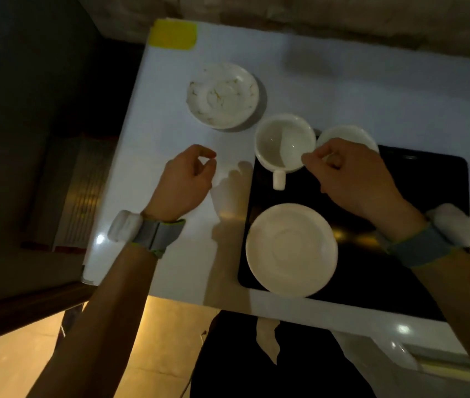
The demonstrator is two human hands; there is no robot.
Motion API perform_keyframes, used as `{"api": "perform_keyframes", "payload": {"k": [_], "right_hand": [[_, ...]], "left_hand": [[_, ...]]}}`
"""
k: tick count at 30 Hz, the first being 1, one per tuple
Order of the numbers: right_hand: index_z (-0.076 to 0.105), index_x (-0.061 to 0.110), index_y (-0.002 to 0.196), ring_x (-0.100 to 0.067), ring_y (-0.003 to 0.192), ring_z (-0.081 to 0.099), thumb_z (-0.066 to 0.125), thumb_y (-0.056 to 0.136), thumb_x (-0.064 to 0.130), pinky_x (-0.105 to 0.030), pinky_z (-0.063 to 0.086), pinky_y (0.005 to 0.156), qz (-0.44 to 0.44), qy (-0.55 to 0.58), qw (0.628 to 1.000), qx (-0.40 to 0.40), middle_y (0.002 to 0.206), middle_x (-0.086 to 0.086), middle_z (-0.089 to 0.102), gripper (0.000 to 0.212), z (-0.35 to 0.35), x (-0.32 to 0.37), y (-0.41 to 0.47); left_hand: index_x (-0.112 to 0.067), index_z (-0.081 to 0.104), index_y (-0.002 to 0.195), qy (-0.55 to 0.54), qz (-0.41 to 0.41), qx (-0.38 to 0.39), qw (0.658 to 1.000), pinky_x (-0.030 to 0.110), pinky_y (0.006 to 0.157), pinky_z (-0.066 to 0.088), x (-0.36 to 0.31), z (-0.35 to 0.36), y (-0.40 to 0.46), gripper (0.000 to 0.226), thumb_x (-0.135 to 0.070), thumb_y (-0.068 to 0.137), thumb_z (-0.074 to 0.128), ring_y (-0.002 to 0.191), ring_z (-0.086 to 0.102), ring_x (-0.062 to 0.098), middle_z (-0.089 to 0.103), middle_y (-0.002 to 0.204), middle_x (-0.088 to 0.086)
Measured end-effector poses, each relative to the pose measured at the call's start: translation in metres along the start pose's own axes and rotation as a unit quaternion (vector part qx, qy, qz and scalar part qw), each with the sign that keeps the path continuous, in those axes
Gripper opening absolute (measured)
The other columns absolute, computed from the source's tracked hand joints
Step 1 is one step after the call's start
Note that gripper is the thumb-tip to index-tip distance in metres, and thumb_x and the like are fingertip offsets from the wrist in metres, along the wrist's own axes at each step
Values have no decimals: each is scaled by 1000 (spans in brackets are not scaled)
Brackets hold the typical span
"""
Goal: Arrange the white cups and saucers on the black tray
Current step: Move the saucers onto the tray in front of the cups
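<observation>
A black tray lies on the right part of the white table. A plain white saucer rests on the tray's near left corner. A white cup with its handle toward me sits at the tray's far left corner, and my right hand pinches its rim on the right side. A second white cup stands just behind that hand, partly hidden. A marbled white saucer sits on the table left of the tray. My left hand hovers over the table, fingers loosely curled, holding nothing.
The white table has a yellow patch at its far left corner. Its left edge drops to a dark floor. The near edge runs just below the tray, close to my legs.
</observation>
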State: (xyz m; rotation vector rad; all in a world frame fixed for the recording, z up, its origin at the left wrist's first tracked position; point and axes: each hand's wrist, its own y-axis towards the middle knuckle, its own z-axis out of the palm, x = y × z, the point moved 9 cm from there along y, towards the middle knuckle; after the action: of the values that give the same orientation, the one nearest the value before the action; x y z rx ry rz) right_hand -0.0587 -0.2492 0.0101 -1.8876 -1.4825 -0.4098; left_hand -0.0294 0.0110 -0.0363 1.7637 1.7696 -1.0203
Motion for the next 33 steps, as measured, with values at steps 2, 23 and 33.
{"api": "perform_keyframes", "payload": {"k": [2,23,33], "right_hand": [[62,25,95,-15,71,65,54,91,49,-27,45,63,-15,-7,1000,0,73,2,68,26,3,18,23],[52,13,118,-27,74,66,60,86,54,-35,53,62,16,-23,998,52,92,-13,72,53,58,53,194],[56,7,108,-19,47,65,58,94,27,-22,46,40,2,-19,992,124,62,-7,70,25,83,55,204]], "left_hand": [[-18,62,113,5,0,-14,1000,4,51,38,2,-13,17,21,-26,97,50,51,57,-9,70,70,5],[-22,53,127,48,-84,-61,993,36,81,54,47,-46,143,33,-29,94,51,91,67,29,71,99,11],[-22,50,132,-15,-110,-15,994,23,49,55,52,-28,154,38,-22,94,48,51,62,13,71,88,6]]}}
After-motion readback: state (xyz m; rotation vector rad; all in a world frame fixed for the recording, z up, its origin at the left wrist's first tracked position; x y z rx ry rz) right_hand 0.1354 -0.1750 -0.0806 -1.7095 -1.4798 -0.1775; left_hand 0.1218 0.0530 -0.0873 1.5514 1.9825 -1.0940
